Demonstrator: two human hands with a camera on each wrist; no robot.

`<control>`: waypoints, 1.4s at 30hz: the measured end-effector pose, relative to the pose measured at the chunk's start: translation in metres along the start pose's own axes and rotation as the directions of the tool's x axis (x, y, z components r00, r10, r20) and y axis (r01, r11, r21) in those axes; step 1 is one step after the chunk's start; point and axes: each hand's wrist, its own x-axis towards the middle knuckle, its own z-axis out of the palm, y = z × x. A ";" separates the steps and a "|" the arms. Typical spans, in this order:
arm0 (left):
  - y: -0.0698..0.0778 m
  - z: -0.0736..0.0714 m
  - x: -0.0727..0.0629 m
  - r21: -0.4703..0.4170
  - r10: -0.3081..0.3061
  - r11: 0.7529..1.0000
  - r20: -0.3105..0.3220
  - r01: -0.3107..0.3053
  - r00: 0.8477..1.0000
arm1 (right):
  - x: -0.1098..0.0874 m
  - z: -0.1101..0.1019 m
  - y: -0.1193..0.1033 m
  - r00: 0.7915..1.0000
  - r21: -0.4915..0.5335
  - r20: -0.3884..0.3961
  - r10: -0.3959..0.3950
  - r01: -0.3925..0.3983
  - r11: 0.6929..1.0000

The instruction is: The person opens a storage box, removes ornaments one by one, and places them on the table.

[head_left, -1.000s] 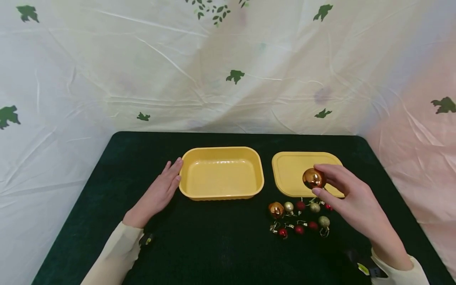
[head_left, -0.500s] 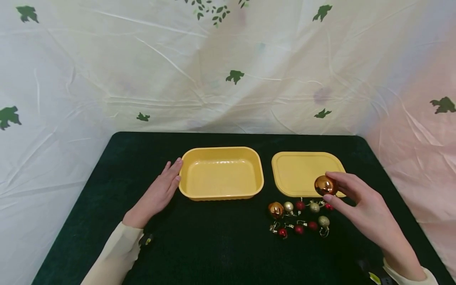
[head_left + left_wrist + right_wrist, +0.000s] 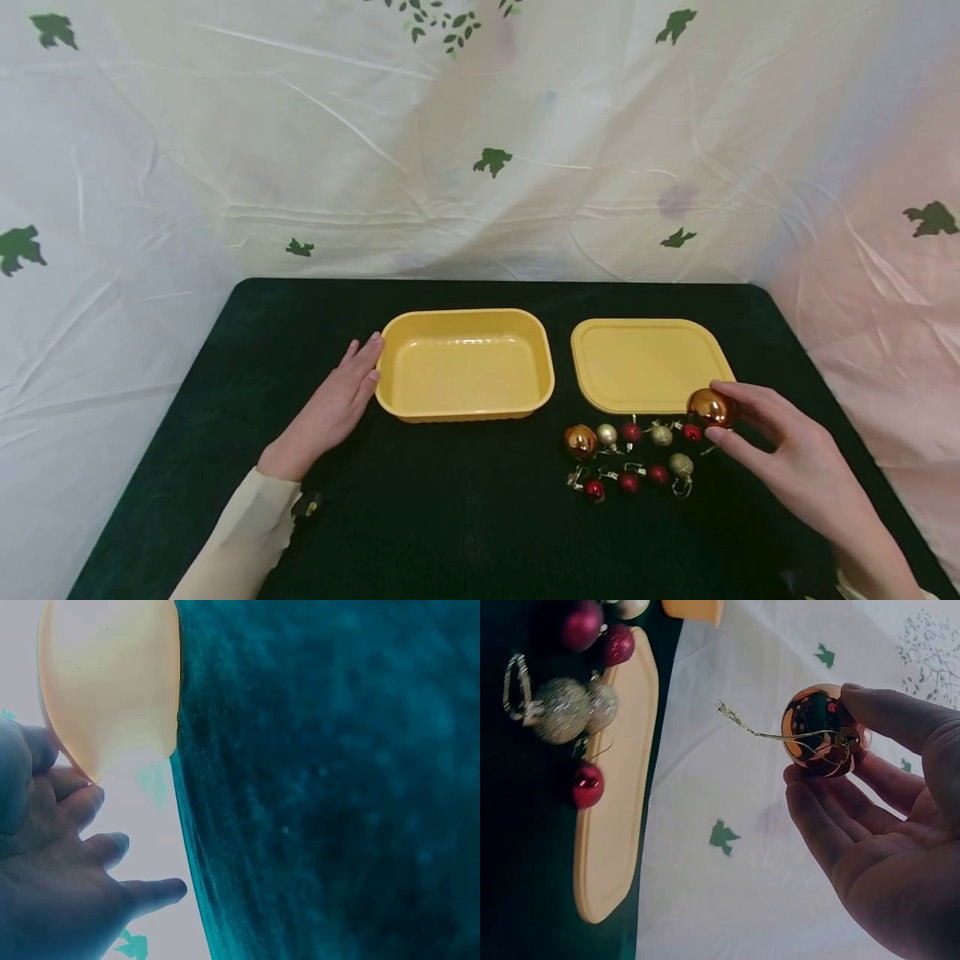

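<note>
Between the thumb and fingertips of my right hand (image 3: pixel 806 462) is a shiny copper-coloured Christmas bauble (image 3: pixel 711 408), held over the near right corner of the yellow lid. A gold string loop (image 3: pixel 780 737) dangles from its cap in the right wrist view. My left hand (image 3: pixel 333 408) rests with extended fingers against the left side of a yellow rectangular container (image 3: pixel 465 414). The left wrist view shows fingertips touching the container's rim (image 3: pixel 64 754). Below the lid lie a second copper bauble (image 3: pixel 581 442) and several small red and gold baubles, among them a glittery gold one (image 3: pixel 681 465).
The yellow lid (image 3: pixel 645 367) lies flat to the right of the container. Dark green cloth (image 3: pixel 465 517) covers the table. A pale curtain with green leaf shapes (image 3: pixel 492 162) hangs behind and at both sides.
My right hand has carried the copper bauble rightward and toward me, from over the lid's middle to its near right corner. The left hand stays against the container.
</note>
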 end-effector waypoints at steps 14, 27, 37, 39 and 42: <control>-0.003 0.002 -0.001 -0.004 -0.002 1.000 -0.003 0.002 1.000 | -0.011 0.000 0.025 0.995 -0.072 0.011 0.095 -0.094 0.993; -0.005 0.003 -0.002 -0.002 -0.018 1.000 0.003 0.018 1.000 | -0.023 0.008 0.062 0.981 -0.108 0.113 0.160 -0.148 0.983; -0.003 0.001 -0.003 -0.009 -0.016 1.000 0.005 0.016 1.000 | -0.025 0.022 0.078 0.953 -0.106 0.231 0.197 -0.177 0.979; -0.003 0.001 -0.002 -0.013 -0.012 1.000 0.004 0.012 1.000 | -0.024 0.023 0.080 0.949 -0.099 0.243 0.200 -0.180 0.979; -0.003 0.001 -0.001 -0.014 -0.018 1.000 0.007 0.018 1.000 | -0.024 0.023 0.083 0.944 -0.091 0.258 0.204 -0.186 0.978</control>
